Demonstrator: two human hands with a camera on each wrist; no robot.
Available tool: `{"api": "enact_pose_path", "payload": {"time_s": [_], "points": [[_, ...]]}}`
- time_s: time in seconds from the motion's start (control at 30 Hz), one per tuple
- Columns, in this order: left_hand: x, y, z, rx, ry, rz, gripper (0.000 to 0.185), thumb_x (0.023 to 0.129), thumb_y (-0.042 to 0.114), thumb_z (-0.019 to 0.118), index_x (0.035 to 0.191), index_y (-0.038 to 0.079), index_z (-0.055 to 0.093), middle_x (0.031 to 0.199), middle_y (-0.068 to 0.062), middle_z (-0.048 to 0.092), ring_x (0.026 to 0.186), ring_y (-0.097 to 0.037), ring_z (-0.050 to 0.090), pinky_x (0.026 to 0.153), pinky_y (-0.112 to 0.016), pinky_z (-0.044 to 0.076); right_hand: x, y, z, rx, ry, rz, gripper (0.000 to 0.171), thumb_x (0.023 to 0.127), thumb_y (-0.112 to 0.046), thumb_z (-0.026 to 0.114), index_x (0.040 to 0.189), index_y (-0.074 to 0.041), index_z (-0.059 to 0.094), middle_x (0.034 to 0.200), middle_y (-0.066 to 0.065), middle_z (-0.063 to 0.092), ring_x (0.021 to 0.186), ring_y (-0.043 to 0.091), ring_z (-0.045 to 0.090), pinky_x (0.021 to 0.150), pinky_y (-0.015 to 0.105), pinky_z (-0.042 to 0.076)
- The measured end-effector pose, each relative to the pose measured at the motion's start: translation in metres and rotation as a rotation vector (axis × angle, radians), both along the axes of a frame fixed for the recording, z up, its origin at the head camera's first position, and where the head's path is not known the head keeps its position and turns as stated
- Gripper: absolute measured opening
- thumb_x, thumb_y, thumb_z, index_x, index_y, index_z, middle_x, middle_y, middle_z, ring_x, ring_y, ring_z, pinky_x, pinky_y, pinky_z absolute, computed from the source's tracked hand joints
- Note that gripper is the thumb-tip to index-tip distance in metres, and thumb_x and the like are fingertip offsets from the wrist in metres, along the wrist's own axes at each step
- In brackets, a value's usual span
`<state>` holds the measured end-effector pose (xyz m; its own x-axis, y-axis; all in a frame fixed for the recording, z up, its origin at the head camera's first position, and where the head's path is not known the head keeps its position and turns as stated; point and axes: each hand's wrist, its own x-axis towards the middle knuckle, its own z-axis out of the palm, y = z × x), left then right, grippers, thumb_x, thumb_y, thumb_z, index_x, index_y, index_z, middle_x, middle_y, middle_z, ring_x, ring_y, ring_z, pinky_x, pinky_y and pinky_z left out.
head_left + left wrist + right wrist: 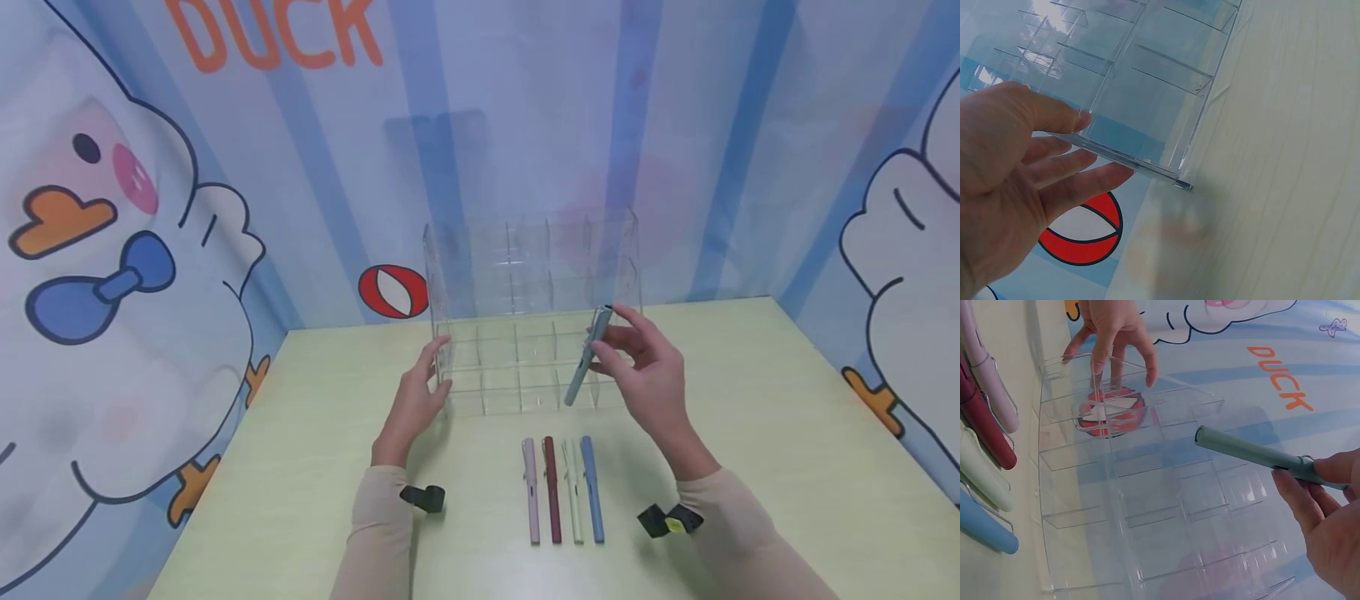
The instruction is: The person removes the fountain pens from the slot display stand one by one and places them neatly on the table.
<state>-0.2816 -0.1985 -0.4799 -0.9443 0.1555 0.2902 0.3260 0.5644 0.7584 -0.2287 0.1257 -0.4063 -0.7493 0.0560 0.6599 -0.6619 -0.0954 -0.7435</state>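
In the head view my right hand (651, 377) pinches a grey-green pen (582, 371) between thumb and fingers. The pen is tilted, its clip end up, in front of the right side of a clear acrylic compartment rack (517, 358). The right wrist view shows the pen's (1241, 450) far end apart from the rack. My left hand (418, 402) grips the rack's left side panel, the thumb on its front edge and the fingers outside, as the left wrist view shows. Nearer me lie a lilac pen (532, 492), a dark red pen (552, 492), a pale green pen (574, 493) and a blue pen (593, 492).
The rack stands on a pale wooden table (300, 483), close to its back edge. A cloth backdrop (510, 158) with printed ducks and lettering rises behind and at both sides. Dividers split the rack into several compartments, hard to see through the clear plastic.
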Motion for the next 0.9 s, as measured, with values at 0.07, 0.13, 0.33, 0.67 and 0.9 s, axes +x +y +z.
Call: {"api": "enact_pose_path", "payload": {"time_s": [0.07, 0.13, 0.33, 0.67, 0.9], "points": [[0.000, 0.001, 0.000, 0.008, -0.001, -0.003, 0.072, 0.094, -0.003, 0.063, 0.153, 0.025, 0.033, 0.155, -0.017, 0.039, 0.132, -0.044, 0.048, 0.103, -0.052, 0.049, 0.002, 0.002, 0.002, 0.003, -0.041, 0.000, 0.049, 0.088, 0.015, 0.065, 0.136, 0.006, 0.055, 0.103, 0.011, 0.073, 0.090, 0.016, 0.072, 0.067, 0.036, 0.063], [0.000, 0.001, 0.001, 0.009, -0.006, -0.003, 0.072, 0.094, -0.003, 0.063, 0.153, 0.025, 0.033, 0.155, -0.017, 0.039, 0.132, -0.044, 0.048, 0.102, -0.053, 0.049, 0.003, 0.005, 0.004, 0.017, -0.080, -0.002, 0.050, 0.088, 0.014, 0.065, 0.136, 0.005, 0.055, 0.102, 0.011, 0.072, 0.089, 0.016, 0.072, 0.066, 0.038, 0.063], [0.001, 0.001, 0.001, 0.005, -0.016, -0.001, 0.072, 0.094, -0.003, 0.064, 0.153, 0.026, 0.033, 0.157, -0.017, 0.037, 0.133, -0.042, 0.048, 0.102, -0.052, 0.049, 0.004, 0.015, 0.010, 0.163, -0.139, -0.026, 0.049, 0.093, 0.010, 0.062, 0.140, 0.002, 0.050, 0.102, 0.023, 0.064, 0.089, 0.012, 0.070, 0.067, 0.035, 0.063], [-0.001, 0.002, 0.001, -0.007, -0.007, 0.010, 0.074, 0.094, -0.005, 0.064, 0.154, 0.025, 0.033, 0.157, -0.014, 0.037, 0.133, -0.041, 0.048, 0.103, -0.050, 0.049, 0.004, 0.033, 0.017, 0.303, -0.318, 0.040, 0.055, 0.099, 0.000, 0.059, 0.150, -0.003, 0.038, 0.113, 0.025, 0.060, 0.093, 0.006, 0.067, 0.070, 0.035, 0.064], [-0.001, 0.002, 0.000, -0.007, 0.008, 0.012, 0.075, 0.093, -0.005, 0.065, 0.153, 0.028, 0.033, 0.156, -0.014, 0.039, 0.131, -0.042, 0.050, 0.102, -0.050, 0.049, 0.002, 0.041, 0.020, 0.341, -0.430, 0.071, 0.059, 0.099, 0.001, 0.059, 0.153, -0.006, 0.036, 0.117, 0.027, 0.058, 0.093, 0.008, 0.066, 0.070, 0.038, 0.064]]}}
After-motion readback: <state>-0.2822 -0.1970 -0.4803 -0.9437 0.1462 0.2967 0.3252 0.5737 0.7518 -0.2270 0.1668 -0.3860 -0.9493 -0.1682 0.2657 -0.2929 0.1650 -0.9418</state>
